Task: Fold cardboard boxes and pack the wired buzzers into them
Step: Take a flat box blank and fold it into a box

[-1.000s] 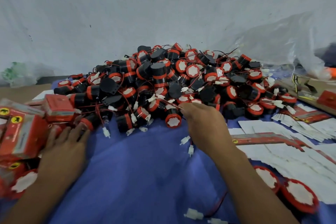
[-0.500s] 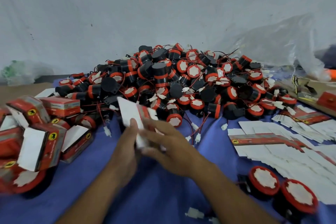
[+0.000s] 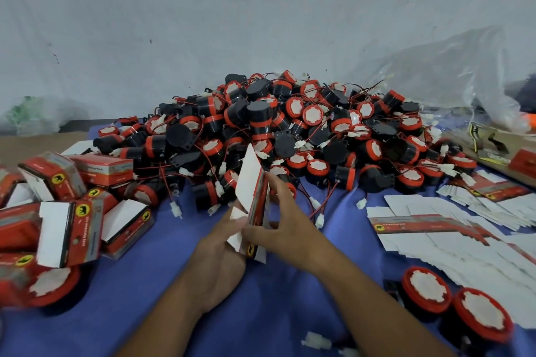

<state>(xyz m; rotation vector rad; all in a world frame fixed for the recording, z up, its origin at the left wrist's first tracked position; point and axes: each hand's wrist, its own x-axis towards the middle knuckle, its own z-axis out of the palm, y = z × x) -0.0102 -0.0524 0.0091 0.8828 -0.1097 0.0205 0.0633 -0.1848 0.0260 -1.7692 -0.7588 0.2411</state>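
Note:
A flat, unfolded red-and-white cardboard box (image 3: 251, 191) stands on edge between both hands over the blue cloth. My left hand (image 3: 220, 252) grips its lower left side. My right hand (image 3: 287, 226) pinches its right edge with thumb and fingers. Behind them rises a big heap of black-and-red wired buzzers (image 3: 290, 130) with white connectors. Several folded red boxes (image 3: 69, 229) lie at the left. A spread of flat box blanks (image 3: 452, 229) covers the right.
Two loose buzzers (image 3: 452, 304) sit at the lower right on the blue cloth (image 3: 162, 293). A clear plastic bag (image 3: 452, 81) slumps at the back right against the white wall. A brown board with a red item (image 3: 522, 162) lies far right.
My hands came together from the sides, took up a flat box blank and raised it on edge. The box pile at the left has shifted and tumbled.

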